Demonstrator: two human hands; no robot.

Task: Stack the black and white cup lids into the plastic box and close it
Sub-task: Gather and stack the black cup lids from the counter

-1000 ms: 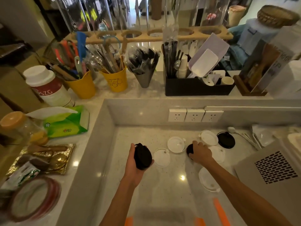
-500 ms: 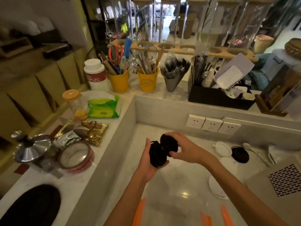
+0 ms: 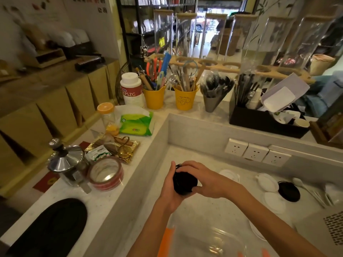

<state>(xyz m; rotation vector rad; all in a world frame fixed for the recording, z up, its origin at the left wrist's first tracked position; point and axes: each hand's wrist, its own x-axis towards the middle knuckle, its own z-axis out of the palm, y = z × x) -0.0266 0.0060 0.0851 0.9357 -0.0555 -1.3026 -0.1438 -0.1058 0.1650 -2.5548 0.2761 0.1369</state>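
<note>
A stack of black lids (image 3: 183, 184) sits between both palms above the lower counter. My left hand (image 3: 169, 186) cups it from the left and below. My right hand (image 3: 206, 179) presses on it from the right and above. Below my arms lies the clear plastic box (image 3: 213, 238) with orange clips, open at the top. One more black lid (image 3: 288, 191) lies flat on the counter to the right. White lids (image 3: 267, 181) lie beside it, another white lid (image 3: 229, 175) sits just behind my right wrist.
A raised ledge at left carries a tape roll (image 3: 105, 176), a steel pot (image 3: 66, 164), a tissue pack (image 3: 136, 124) and yellow utensil cups (image 3: 154, 98). Wall sockets (image 3: 256, 152) line the back. A grey perforated device (image 3: 328, 230) stands at right, spoons (image 3: 308, 190) beside it.
My right hand picked a black lid off the counter, carried it left and pressed it onto the stack in my left hand. The camera view swung left.
</note>
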